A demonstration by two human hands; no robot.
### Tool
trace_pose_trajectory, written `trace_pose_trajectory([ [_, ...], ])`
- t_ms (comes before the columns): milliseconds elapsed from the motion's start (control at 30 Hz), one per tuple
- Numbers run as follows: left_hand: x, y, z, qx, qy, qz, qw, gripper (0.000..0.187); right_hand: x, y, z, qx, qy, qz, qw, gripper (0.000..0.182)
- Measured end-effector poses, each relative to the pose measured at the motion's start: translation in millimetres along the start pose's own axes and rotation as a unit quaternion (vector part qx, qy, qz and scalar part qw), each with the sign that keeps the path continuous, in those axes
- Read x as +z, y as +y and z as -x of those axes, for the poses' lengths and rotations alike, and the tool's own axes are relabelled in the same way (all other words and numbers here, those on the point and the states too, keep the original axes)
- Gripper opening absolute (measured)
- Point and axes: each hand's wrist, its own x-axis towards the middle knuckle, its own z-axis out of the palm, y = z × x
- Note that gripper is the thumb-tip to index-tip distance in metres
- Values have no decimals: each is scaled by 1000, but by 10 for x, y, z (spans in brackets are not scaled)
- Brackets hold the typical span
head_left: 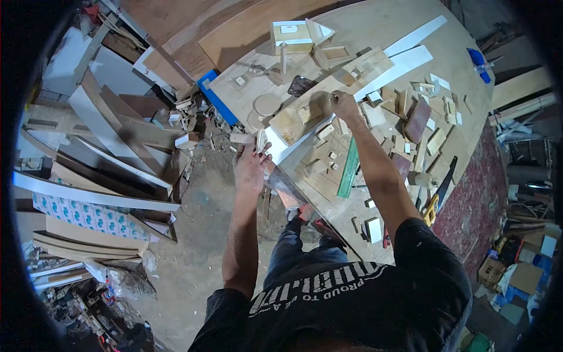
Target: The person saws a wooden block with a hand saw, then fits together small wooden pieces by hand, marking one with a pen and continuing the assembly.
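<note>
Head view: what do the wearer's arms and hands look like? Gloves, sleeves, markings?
Both hands, left hand and right hand, are bare: no gloves. No watch or bands show. The forearms are uncovered; short black T-shirt sleeves end above the elbows. The shirt carries white block lettering across the chest.

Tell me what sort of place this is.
Most likely a woodworking shop. The workbench is littered with wood offcuts, a handsaw lies near its edge, and boards and panels are stacked on the floor beside it.
</note>
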Motion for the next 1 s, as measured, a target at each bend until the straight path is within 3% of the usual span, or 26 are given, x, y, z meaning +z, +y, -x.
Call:
trace_pose_trajectory([
  [100, 28, -40, 66, 8, 28, -8, 1000, 23, -63, 55, 27, -15, -15, -32, 999, 22],
  [300, 96, -102, 170, 15, 43, -19, 999, 23, -11, 356, 143, 52, 9, -72, 996, 26],
  [367, 208, -118, 227, 7, 35, -19, 999, 31, 50, 530, 242, 52, 34, -150, 987, 30],
  [400, 175, -171, 196, -6, 28, -23, 999, 32, -154, 354, 350, 133, 13, -212, 968, 35],
  [500, 384, -275, 290, -15, -17, -57, 998, 32, -659, -84, 911, 112, -18, -373, 921, 37],
  [567, 581, -401, 378, -40, -48, -62, 996, 28, -988, -423, 1355, 35, -22, -306, 951, 46],
  [633, 812, -574, 522, -49, -43, -107, 992, 28, -1396, -829, 1807, 55, -58, -375, 924, 56],
  [700, 1066, -787, 734, -72, -40, -107, 991, 28, -1572, -905, 2182, -2, -31, -349, 937, 72],
  [733, 1179, -901, 861, -85, -53, -111, 989, 28, -1687, -938, 2369, 45, -39, -341, 938, 73],
  [1000, 1277, -2254, 2028, -252, -136, -215, 934, 23, -2350, -594, 4165, 104, 59, -251, 960, 72],
])
